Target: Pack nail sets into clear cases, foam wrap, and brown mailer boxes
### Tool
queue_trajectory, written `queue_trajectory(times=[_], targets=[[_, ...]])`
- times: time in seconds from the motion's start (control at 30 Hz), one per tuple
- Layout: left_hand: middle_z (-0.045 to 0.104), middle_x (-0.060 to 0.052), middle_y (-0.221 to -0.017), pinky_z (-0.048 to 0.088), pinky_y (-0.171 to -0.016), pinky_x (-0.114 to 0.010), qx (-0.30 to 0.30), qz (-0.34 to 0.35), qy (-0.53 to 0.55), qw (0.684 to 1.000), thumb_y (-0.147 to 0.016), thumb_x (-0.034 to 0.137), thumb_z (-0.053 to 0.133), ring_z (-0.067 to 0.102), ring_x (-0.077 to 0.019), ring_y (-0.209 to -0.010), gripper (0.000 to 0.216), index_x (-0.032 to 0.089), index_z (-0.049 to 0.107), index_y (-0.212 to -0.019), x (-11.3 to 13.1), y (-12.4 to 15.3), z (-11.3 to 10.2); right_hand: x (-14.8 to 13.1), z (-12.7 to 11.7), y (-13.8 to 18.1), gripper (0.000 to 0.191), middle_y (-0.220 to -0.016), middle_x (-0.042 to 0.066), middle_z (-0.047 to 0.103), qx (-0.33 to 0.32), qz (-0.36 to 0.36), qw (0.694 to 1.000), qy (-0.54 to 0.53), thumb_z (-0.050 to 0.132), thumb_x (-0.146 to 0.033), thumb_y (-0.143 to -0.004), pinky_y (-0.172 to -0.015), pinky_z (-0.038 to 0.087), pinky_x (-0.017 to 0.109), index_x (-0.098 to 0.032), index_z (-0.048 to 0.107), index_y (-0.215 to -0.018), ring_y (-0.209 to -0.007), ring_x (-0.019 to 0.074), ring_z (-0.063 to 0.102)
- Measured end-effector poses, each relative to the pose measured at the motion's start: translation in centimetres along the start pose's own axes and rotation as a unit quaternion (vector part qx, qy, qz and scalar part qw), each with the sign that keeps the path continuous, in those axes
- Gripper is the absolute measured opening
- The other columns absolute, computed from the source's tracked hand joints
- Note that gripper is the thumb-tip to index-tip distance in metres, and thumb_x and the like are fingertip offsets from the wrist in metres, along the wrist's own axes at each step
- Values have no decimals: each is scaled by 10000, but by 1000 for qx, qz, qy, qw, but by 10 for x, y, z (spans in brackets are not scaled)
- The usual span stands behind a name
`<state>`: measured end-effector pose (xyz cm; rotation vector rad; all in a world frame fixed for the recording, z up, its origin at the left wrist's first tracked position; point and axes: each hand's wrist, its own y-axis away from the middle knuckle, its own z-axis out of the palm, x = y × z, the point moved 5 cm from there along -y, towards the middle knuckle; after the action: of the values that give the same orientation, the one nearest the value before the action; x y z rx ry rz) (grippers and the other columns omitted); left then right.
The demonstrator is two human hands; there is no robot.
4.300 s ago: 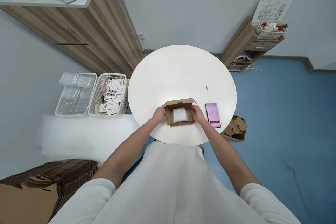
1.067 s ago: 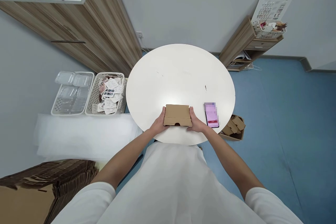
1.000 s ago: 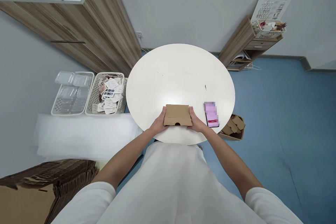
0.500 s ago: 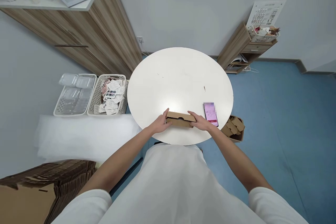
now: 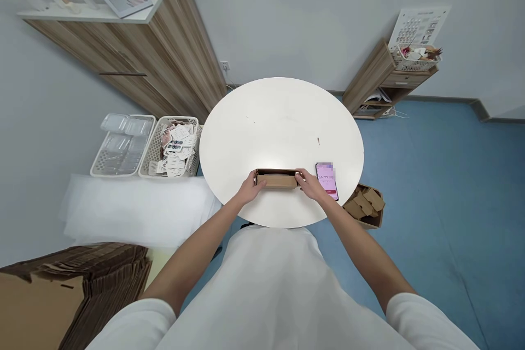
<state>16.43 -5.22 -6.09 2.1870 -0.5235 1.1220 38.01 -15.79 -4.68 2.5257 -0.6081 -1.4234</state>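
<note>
A small brown cardboard box [image 5: 279, 181] is between my hands at the near side of the round white table [image 5: 283, 120]. Its long front wall faces me, and a dark gap shows along its top edge. My left hand [image 5: 251, 188] grips the left end, thumb on the front wall. On the right end, my right hand [image 5: 310, 184] has its fingers closed at the corner. A phone [image 5: 327, 181] with a lit pink screen lies on the table just beyond my right hand.
Left of the table stand a white basket of printed cards [image 5: 174, 147] and a basket of clear plastic cases [image 5: 123, 145]. White sheeting [image 5: 139, 210] and stacked flat cardboard [image 5: 102, 290] lie nearer. An open carton of cardboard pieces [image 5: 365, 206] stands at the right.
Both hands have turned the box, so its front wall and dark top gap now face me; the notched flap edge is no longer seen. The view has shifted slightly.
</note>
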Motion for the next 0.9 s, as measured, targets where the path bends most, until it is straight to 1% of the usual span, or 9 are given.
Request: queue_trajectory(times=[0.13, 0.27, 0.37, 0.47, 0.53, 0.6, 0.7, 0.83, 0.9], targets=[[479, -97, -1200, 409, -784, -334, 11, 20, 24, 999, -781, 455, 474, 514, -202, -946, 565, 197, 325, -1261, 4, -2, 1, -8, -9, -7, 394, -1069, 53, 579, 6, -24, 1000, -1, 337, -447, -852, -792, 456, 362, -269, 484, -1172, -902, 178, 555], [455, -100, -1224, 411, -810, -332, 3, 24, 62, 998, -773, 420, 499, 496, -205, -1018, 598, 218, 278, -1291, 6, -3, 1, -18, -19, -15, 376, -1086, 57, 562, -18, -39, 999, -14, 343, -420, -849, -757, 474, 358, -267, 522, -1142, -877, 179, 567], [465, -95, -1204, 425, -788, -332, 3, 5, 62, 998, -764, 418, 512, 514, -204, -982, 581, 227, 300, -1269, 5, -4, 1, -22, -24, -21, 338, -1033, 73, 560, -26, -11, 1000, -3, 348, -414, -845, -658, 487, 323, -231, 601, -975, -787, 174, 588], [484, -88, -1175, 438, -740, -328, 10, 0, 56, 998, -758, 417, 515, 531, -197, -916, 540, 227, 339, -1232, 5, -4, -1, -28, -26, -25, 315, -883, 57, 593, -47, 12, 998, 29, 349, -381, -842, -600, 466, 289, -208, 611, -822, -691, 159, 589], [499, -79, -1150, 445, -697, -320, 8, 0, 56, 998, -753, 418, 520, 538, -184, -853, 523, 233, 355, -1213, 6, -5, 0, -32, -26, -26, 301, -783, 38, 607, -58, 22, 996, 57, 344, -341, -836, -577, 446, 278, -207, 608, -780, -646, 155, 579], [509, -68, -1127, 447, -655, -310, 10, -4, 56, 998, -745, 425, 527, 536, -163, -780, 503, 240, 377, -1188, 5, -5, 0, -37, -28, -25, 265, -750, 24, 617, -62, 22, 994, 85, 364, -304, -817, -572, 429, 276, -218, 615, -803, -635, 156, 570], [512, -58, -1114, 443, -610, -293, 20, -13, 60, 998, -733, 440, 536, 512, -126, -674, 477, 243, 410, -1148, 4, -5, -1, -40, -31, -24, 234, -779, 12, 631, -85, 13, 991, 100, 415, -283, -787, -576, 421, 273, -241, 625, -881, -629, 149, 566], [527, -45, -1069, 440, -584, -272, 28, -11, 84, 996, -715, 455, 550, 494, -105, -630, 447, 241, 460, -1097, 3, -3, -1, -37, -31, -20, 259, -829, 26, 631, -155, 14, 987, 37, 464, -328, -783, -567, 441, 252, -237, 615, -973, -626, 130, 579], [543, -36, -1008, 436, -578, -261, 37, -11, 95, 995, -705, 457, 560, 494, -101, -624, 427, 233, 486, -1062, 1, -3, -1, -34, -32, -17, 288, -826, 31, 629, -171, 25, 985, 15, 517, -337, -762, -572, 453, 250, -234, 598, -1019, -626, 129, 586]])
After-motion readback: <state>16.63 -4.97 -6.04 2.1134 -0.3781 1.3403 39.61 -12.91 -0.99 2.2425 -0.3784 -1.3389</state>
